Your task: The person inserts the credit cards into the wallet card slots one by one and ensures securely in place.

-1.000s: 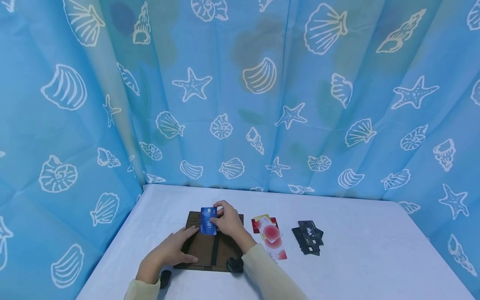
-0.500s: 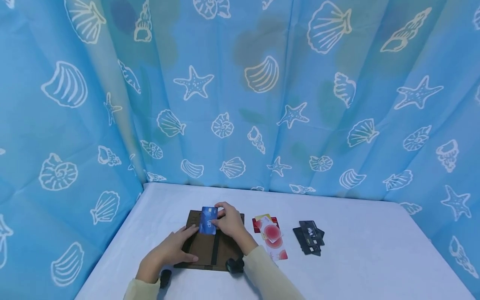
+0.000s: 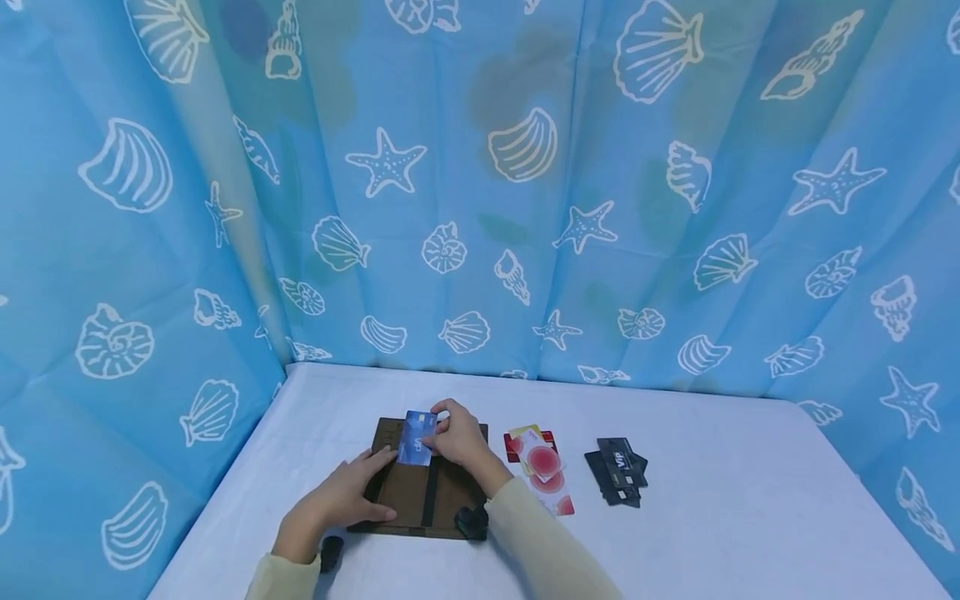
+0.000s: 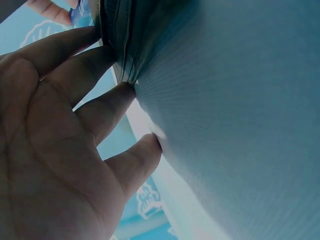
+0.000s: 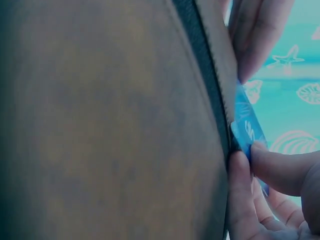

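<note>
A brown leather wallet (image 3: 408, 492) lies spread on the white table, a dark band (image 3: 431, 496) down its middle. My left hand (image 3: 345, 497) rests on its left side, the thumb reaching over the cover. In the left wrist view its fairly straight fingers touch the wallet's layered, stitched edge (image 4: 120, 30). My right hand (image 3: 459, 435) pinches a blue VIP card (image 3: 416, 439) over the wallet's upper left part. The right wrist view shows the thumb (image 5: 280, 170) on that card, close to the wallet's stitched edge. Whether the card's lower end is inside a slot, I cannot tell.
Right of the wallet lie overlapping red, yellow and pink-patterned cards (image 3: 544, 462). Farther right is a small pile of black cards (image 3: 621, 471). A blue curtain (image 3: 450, 208) with shell prints stands behind the white table (image 3: 750, 500).
The blue card leans slightly more to the right at its top than a second ago, still between the right fingers. The left hand has stayed in place on the wallet.
</note>
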Tool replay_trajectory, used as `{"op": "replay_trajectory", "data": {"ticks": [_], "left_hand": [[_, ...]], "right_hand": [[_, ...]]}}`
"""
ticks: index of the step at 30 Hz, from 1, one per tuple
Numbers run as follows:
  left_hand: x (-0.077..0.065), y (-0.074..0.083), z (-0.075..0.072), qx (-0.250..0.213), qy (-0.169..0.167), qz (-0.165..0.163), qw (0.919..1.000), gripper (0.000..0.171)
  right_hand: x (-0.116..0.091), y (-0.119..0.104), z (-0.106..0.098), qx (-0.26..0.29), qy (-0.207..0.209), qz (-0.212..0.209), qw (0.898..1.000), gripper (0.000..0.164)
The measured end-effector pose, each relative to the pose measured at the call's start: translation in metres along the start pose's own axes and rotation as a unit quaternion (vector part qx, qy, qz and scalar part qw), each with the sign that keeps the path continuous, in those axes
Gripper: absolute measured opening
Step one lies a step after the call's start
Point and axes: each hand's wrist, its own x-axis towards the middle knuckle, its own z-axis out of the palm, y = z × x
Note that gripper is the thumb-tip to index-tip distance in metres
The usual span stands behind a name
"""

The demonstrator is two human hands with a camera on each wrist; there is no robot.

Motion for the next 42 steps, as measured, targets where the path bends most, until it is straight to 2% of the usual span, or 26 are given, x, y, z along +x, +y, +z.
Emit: {"op": "replay_trajectory", "data": {"ticks": [7,17,22,28,35,42], "left_hand": [[-0.0029,0.0038,-0.0019,0.005,-0.001,-0.007,1.0,0.087],[-0.003,0.0039,0.0003,0.003,-0.001,0.004,1.0,0.087],[-0.0025,0.0023,0.0001,0.004,-0.005,-0.003,1.0,0.088],[0.0002,0.001,-0.0009,0.001,-0.003,0.0,1.0,0.088],[0.0003,0.0026,-0.0004,0.002,-0.005,0.001,1.0,0.088],[-0.003,0.0051,-0.0029,0.002,-0.001,0.002,1.0,0.088]], "right_hand": [[0.0036,-0.0034,-0.002,0.0,-0.022,0.022,1.0,0.041],[0.0042,-0.0028,-0.0027,-0.046,-0.041,0.013,0.998,0.041],[0.0025,-0.0039,-0.002,-0.026,-0.042,0.022,0.999,0.039],[0.0048,-0.0053,-0.0027,-0.032,-0.047,0.026,0.998,0.039],[0.0065,-0.0027,-0.0041,0.015,-0.052,0.045,0.997,0.036],[0.0088,0.0005,-0.0032,0.037,-0.048,0.053,0.997,0.037]]}}
